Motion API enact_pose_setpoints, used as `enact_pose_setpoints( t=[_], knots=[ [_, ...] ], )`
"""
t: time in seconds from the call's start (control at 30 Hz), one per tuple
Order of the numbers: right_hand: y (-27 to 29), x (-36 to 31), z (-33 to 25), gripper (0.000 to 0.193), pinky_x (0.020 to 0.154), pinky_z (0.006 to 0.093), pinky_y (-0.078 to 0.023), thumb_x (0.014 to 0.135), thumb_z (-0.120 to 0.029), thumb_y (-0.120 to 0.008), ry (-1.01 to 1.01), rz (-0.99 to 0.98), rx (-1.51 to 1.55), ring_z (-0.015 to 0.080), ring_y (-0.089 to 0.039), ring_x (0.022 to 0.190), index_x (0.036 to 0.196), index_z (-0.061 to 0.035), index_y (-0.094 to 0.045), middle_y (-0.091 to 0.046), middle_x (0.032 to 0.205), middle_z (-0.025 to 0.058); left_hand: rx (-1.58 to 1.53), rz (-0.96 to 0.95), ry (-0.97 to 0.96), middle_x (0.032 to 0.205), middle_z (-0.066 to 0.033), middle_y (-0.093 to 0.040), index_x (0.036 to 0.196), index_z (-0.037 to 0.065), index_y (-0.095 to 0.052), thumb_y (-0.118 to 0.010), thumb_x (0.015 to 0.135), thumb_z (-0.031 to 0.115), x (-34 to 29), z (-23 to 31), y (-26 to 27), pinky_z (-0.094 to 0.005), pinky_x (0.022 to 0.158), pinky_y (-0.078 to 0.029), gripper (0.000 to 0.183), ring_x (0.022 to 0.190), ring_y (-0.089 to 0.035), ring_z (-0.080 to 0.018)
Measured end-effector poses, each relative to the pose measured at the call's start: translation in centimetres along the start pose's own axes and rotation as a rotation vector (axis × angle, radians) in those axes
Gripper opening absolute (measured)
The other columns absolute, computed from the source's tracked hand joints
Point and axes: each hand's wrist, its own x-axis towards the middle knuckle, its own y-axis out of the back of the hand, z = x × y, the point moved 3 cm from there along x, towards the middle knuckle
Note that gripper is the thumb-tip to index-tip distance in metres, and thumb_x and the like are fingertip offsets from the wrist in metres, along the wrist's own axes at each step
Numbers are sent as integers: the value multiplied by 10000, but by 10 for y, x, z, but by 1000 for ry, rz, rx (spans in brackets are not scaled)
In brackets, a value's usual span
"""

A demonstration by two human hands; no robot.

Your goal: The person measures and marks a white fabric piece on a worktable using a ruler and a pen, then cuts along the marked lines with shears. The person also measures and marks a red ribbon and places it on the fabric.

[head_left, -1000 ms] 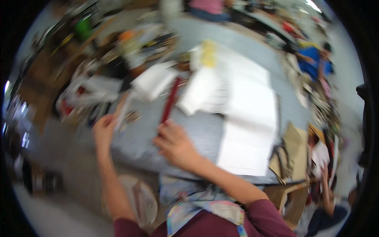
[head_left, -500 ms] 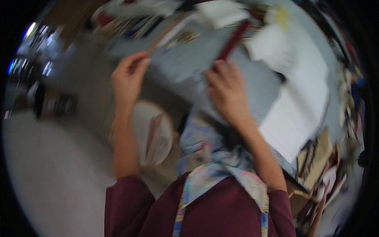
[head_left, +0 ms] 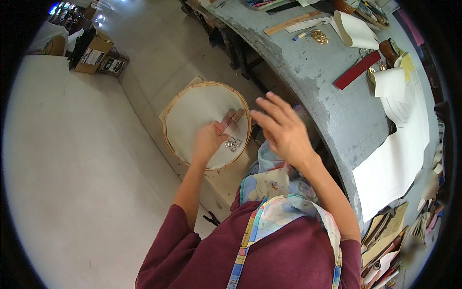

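My left hand (head_left: 208, 143) reaches down into a round, shallow tray with a cane-like rim (head_left: 167, 126) and a pale bottom. Its fingers close on the near end of a flat brown strip (head_left: 227, 119). A second short brown strip (head_left: 238, 115) lies against it, partly overlapped. Just right of my left thumb is a small cluster of square metal buckles (head_left: 233, 143). My right hand (head_left: 285, 129) hovers at the tray's right side, fingers spread and holding nothing.
A grey worktable (head_left: 317, 106) curves along the right, bearing a dark red bar (head_left: 357, 70), a wooden strip (head_left: 292, 22), a round gold-coloured piece (head_left: 319, 36) and white sheets (head_left: 392, 164). Cardboard boxes (head_left: 94, 50) stand far left, beside a pale surface (head_left: 82, 168).
My view has swung left. My left hand has moved from the wooden strip's near end into the tray. My right hand has left the red bar's near end, which lies on the table.
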Motion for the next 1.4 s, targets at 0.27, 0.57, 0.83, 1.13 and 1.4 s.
enact_pose_setpoints(
  t=[0.27,0.57,0.83,1.13,1.4],
  knots=[
    [-64,-43,-2,367,1133,483,-536,925,-62,-742,-226,-224,179,405,-612,1376,1292,-60,-757,-722,1384,151,-199,59,-37,981,-127,-753,1089,18,-747,-880,801,83,-5,-36,-32,-454,808,-590,324,924,-749,-321],
    [-63,-45,1,360,1041,464,-561,968,-79,-740,-515,-262,432,372,-711,1214,1325,-39,-733,-749,1312,196,-790,-185,-10,946,-27,-763,1142,14,-738,-807,989,66,-24,-6,-4,-248,749,-545,176,836,-684,-82],
    [-3,-45,-10,256,741,336,-577,1013,-93,-731,-808,-125,850,141,-708,787,1251,-1,-750,-778,906,88,-917,-377,-135,1026,-39,-789,1187,-12,-737,-816,995,72,-49,83,42,-251,817,-575,224,919,-722,-82],
    [178,-189,-21,264,800,266,-592,1047,-42,-709,-1073,650,790,107,-707,852,1305,-8,-750,-749,974,45,-647,-594,-321,1007,-26,-799,1161,-2,-792,-822,965,10,-35,220,43,-243,825,-575,198,925,-732,-82],
    [228,-331,-40,266,745,259,-624,1047,-29,-706,-1220,1202,663,130,-758,811,1302,32,-743,-769,979,68,-553,-601,-909,1206,-90,-793,1241,28,-785,-804,926,-19,-56,370,-12,-313,941,-590,318,1079,-752,-174]
  ],
)
